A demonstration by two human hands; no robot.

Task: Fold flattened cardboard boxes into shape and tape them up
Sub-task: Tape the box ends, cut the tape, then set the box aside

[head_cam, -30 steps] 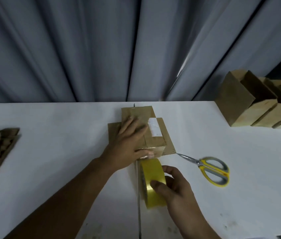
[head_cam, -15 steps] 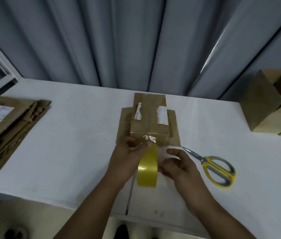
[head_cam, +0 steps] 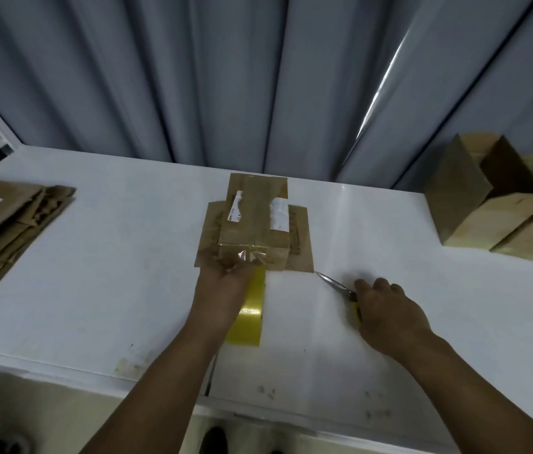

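Left hand [head_cam: 226, 285] grips the tape roll [head_cam: 252, 317] against my cardboard box's [head_cam: 253, 231] near face; right hand [head_cam: 388, 311] curls round the scissors [head_cam: 332, 280], blades pointing left toward the tape.

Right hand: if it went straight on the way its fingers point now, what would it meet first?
The right hand covers the handles of the scissors, pointing up-left along the blades. Going on, it would probably reach the near right flap of the cardboard box first, though depth is unclear.

The box [head_cam: 253, 231] was matt brown cardboard; the tape roll [head_cam: 249, 314] glossy yellow plastic; the table [head_cam: 127, 257] smooth white.
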